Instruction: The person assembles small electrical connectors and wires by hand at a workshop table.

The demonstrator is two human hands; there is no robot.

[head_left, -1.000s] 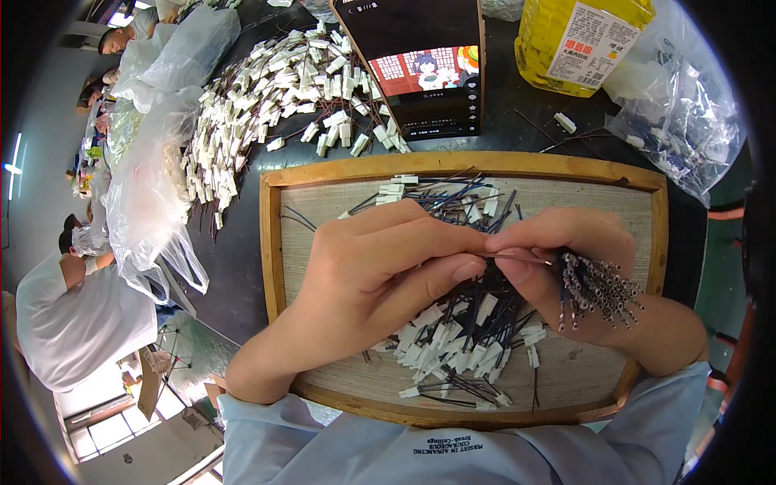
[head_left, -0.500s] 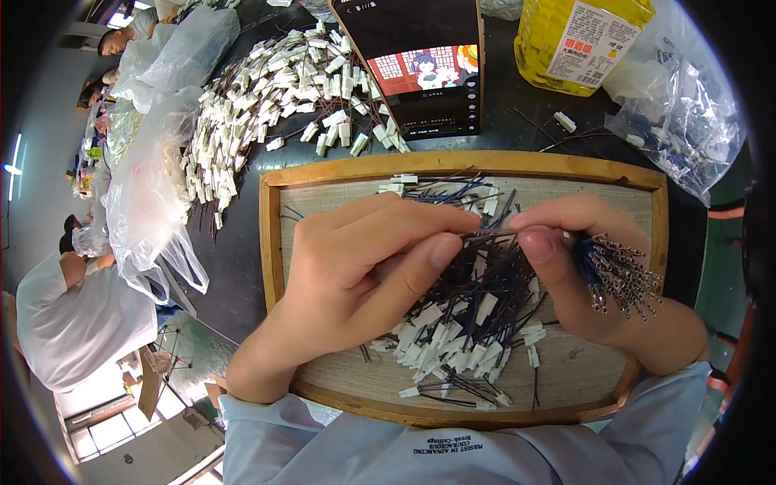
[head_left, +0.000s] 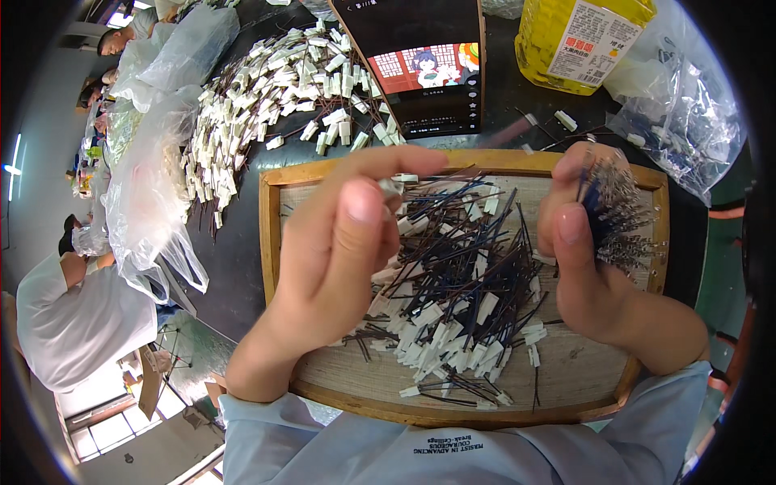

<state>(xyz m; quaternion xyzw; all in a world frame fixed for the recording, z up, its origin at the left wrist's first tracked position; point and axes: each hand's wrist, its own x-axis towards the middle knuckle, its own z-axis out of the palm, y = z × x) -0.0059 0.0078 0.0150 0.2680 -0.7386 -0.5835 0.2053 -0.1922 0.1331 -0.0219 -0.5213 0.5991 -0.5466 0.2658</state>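
My left hand [head_left: 339, 234] hovers over the left part of a wood-framed tray [head_left: 323, 398]. Its index finger reaches out and the thumb stands apart, with nothing visible between them. My right hand [head_left: 578, 234], at the tray's right side, is closed round a bundle of dark blue wires [head_left: 596, 196] whose many metal-tipped ends fan out to the right. Beyond the tray's far edge, a reddish wire with a white connector [head_left: 529, 120] is smeared by motion, apart from both hands. Beneath the hands lies a heap of dark wires with white connectors [head_left: 465, 283].
A large pile of white-connector wires [head_left: 283, 89] covers the table's far left, beside clear plastic bags [head_left: 153, 170]. An upright phone [head_left: 424, 105] stands behind the tray. A yellow bottle [head_left: 574, 48] and a clear bag [head_left: 687, 121] sit far right. Another person [head_left: 85, 323] is at left.
My hands, which met over the tray pinching a thin wire, have moved apart. The left fingers have opened, and a blurred wire now appears beyond the tray. The bundle stays in my right hand.
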